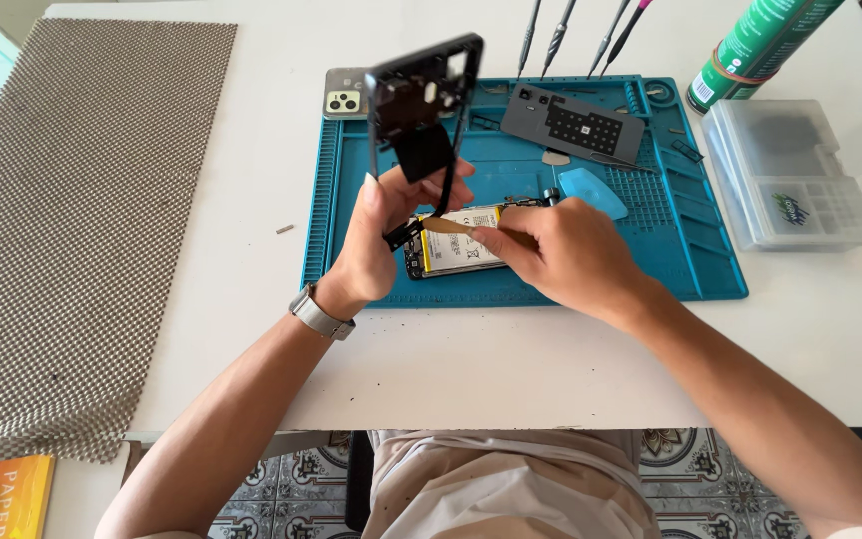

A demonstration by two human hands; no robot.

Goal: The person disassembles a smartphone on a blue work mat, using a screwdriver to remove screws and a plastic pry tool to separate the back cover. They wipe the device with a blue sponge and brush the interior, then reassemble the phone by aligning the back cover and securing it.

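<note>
1. My left hand (376, 235) grips the black phone frame (421, 110) by its lower end, lifted and tilted above the blue work mat (690, 250); wristwatch (319, 314) on that wrist.
2. My right hand (561, 255) is closed on a thin pry tool (448, 226), tip pointing at my left fingers.
3. Opened phone with battery (456, 245) lies flat on the mat, just under both hands.
4. Blue pick (591, 190) just beyond my right hand; grey back cover (576, 125) farther out.
</note>
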